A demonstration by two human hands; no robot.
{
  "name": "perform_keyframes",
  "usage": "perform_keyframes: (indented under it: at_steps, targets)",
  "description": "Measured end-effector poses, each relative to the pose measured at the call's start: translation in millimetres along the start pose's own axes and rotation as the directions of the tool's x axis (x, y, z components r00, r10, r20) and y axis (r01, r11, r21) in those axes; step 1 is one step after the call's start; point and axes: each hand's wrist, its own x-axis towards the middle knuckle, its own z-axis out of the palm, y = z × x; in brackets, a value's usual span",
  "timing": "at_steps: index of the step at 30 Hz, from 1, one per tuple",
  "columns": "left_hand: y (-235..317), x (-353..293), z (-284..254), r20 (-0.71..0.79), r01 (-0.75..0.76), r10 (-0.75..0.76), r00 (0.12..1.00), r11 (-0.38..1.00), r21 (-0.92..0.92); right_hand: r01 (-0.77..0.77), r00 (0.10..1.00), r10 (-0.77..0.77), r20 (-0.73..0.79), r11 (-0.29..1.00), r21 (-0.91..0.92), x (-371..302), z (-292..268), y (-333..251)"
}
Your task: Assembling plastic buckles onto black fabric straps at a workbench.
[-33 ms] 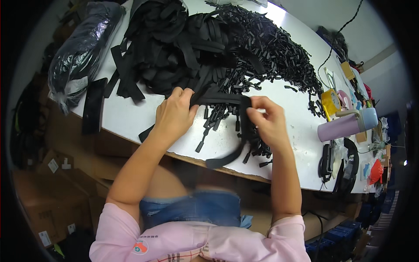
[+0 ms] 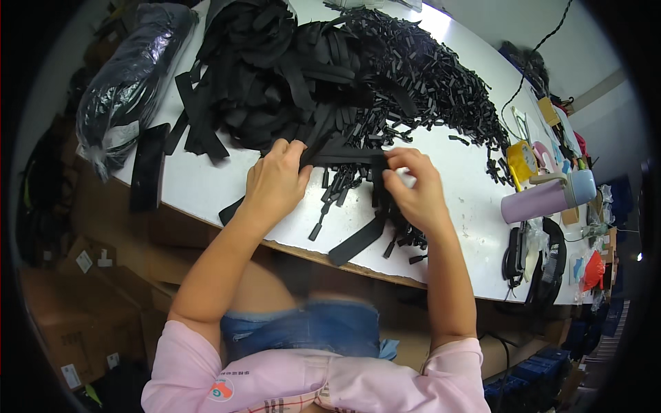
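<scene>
A flat black webbing strap (image 2: 351, 155) stretches between my hands just above the near part of the white table. My left hand (image 2: 274, 180) is closed on one part of it, fingertips curled over. At the other side my right hand (image 2: 418, 189) pinches the strap between thumb and fingers where it folds downward. The strap's loose end slants down to the table's front edge. Under and around it lie small black cord-and-tab pieces (image 2: 337, 189), partly hidden. Beyond my hands rises a heap of similar black straps (image 2: 255, 82), beside a wide pile of the small pieces (image 2: 441, 76).
At the left lies a clear plastic bag of black material (image 2: 134, 82) and a dark flat slab (image 2: 148, 168). To the right are a lilac bottle (image 2: 537, 199), yellow tape (image 2: 522, 160) and black straps with a buckle (image 2: 547, 258). Cardboard boxes (image 2: 89, 316) stand below left.
My right hand has shifted slightly left, drawing the folded strap with it. The strap's curled loose end now lies straighter. My left hand has hardly moved.
</scene>
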Motion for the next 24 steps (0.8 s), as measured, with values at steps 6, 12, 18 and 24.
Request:
perform_keyframes:
  at_steps: [6,12,18,24]
  targets:
    - [-4.8,-1.1,1.5,-0.015,-0.022,0.021,1.000,0.998,-0.062,0.179,0.984,-0.160,0.080,0.861,-0.476,13.5,16.3,4.9]
    - [-7.7,-10.6,-13.6,-0.138,-0.062,0.036,0.990,0.980,-0.188,0.099,0.994,-0.105,0.012,0.888,-0.449,16.3,-0.8,5.2]
    - [-20.3,-16.5,-29.9,-0.360,-0.097,-0.207,0.910,0.737,-0.669,0.153,0.971,-0.173,-0.164,0.980,-0.127,16.7,-27.4,-21.2]
    - [20.7,-8.1,-22.6,-0.478,-0.406,0.062,0.876,0.631,-0.661,0.383,0.908,-0.391,0.148,0.920,0.077,-6.5,-37.2,-90.4]
